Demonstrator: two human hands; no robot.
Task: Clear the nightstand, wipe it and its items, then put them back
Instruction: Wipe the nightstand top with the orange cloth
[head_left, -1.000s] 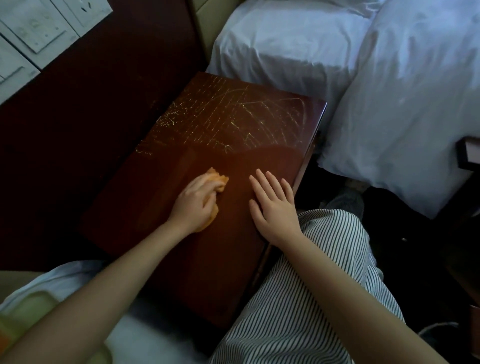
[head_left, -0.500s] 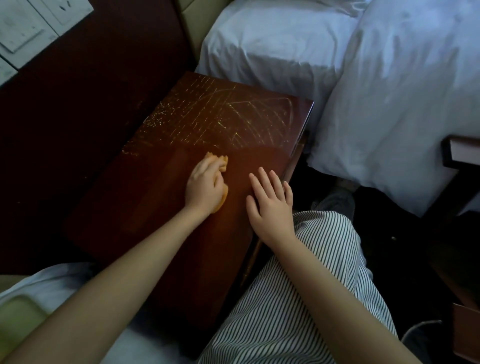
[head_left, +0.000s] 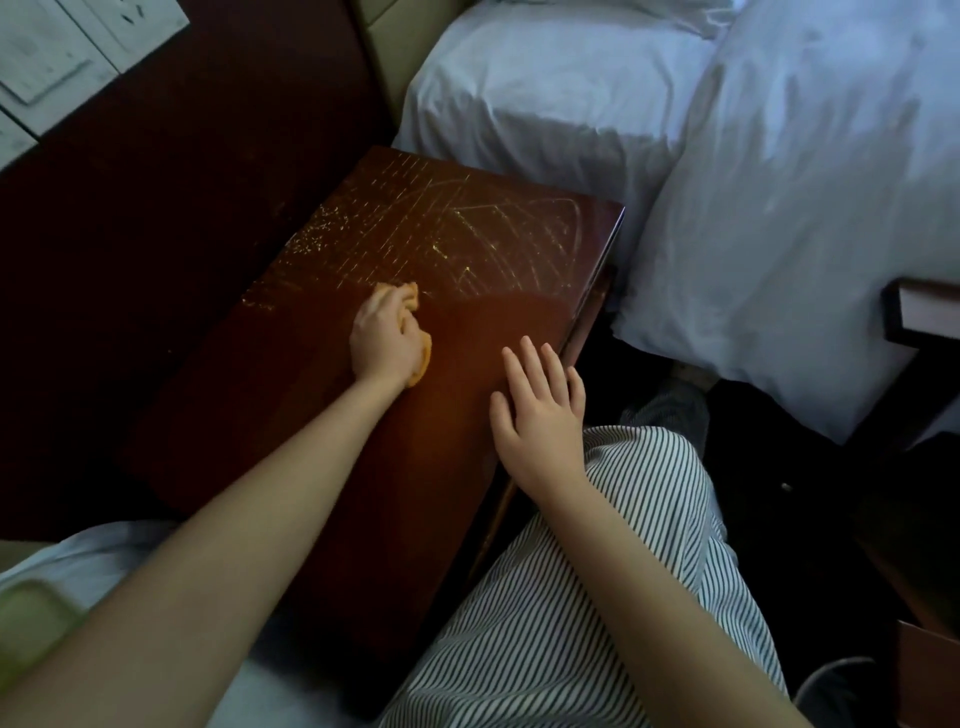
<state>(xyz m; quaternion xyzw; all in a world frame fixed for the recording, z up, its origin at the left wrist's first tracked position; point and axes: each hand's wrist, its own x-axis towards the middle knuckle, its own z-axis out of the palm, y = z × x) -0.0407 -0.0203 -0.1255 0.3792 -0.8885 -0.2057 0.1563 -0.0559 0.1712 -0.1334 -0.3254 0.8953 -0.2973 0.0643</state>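
The dark red wooden nightstand (head_left: 311, 415) fills the middle of the view, and nothing stands on its top. Fine yellowish streaks and specks cover its far half. My left hand (head_left: 384, 340) presses a small orange cloth (head_left: 422, 358) onto the top near the middle, right at the near edge of the streaked area. The cloth shows only at my fingertips and beside my palm. My right hand (head_left: 540, 415) lies flat with fingers spread on the right part of the top, near its right edge, holding nothing.
A bed with white sheets and a pillow (head_left: 805, 208) lies to the right and behind the nightstand. A dark wooden wall panel (head_left: 156, 208) with white switches (head_left: 62, 57) stands at the left. My striped trouser leg (head_left: 597, 597) is against the nightstand's near right side.
My left hand has slid the orange cloth away from me across the top, up to the streaked area. My right hand has stayed flat in place.
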